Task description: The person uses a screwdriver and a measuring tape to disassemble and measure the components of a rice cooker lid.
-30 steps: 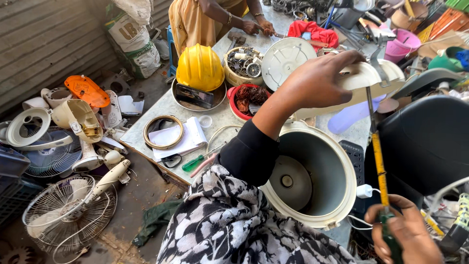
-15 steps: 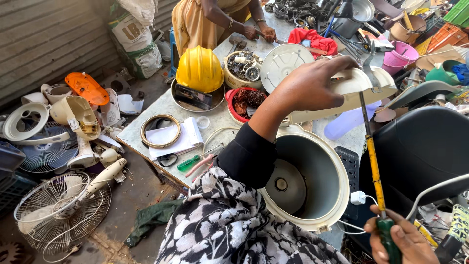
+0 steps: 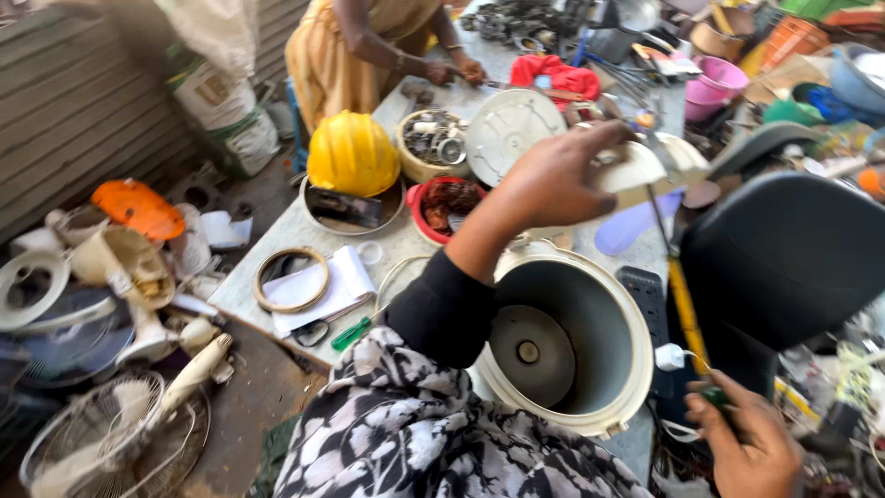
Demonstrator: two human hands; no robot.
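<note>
Left hand (image 3: 553, 180) now holds the cream lid part (image 3: 645, 166) higher, grip closed on it. Right hand (image 3: 747, 443) grips the yellow screwdriver (image 3: 687, 314), lowered beside the open cooker body (image 3: 562, 341).

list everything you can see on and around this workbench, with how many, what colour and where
rice cooker body: one, cream, open, near edge of table
cooker lid: one, cream, under left hand
hard hat: one, yellow, table's left
round cover: one, white, mid-table
bowl: one, red, beside hard hat
ring: one, tan, on paper
fan grille: one, grey, floor
co-worker: one, yellow clothes, far end
screwdriver: one, yellow shaft, in right hand
left hand: on lid
right hand: lower right
</note>
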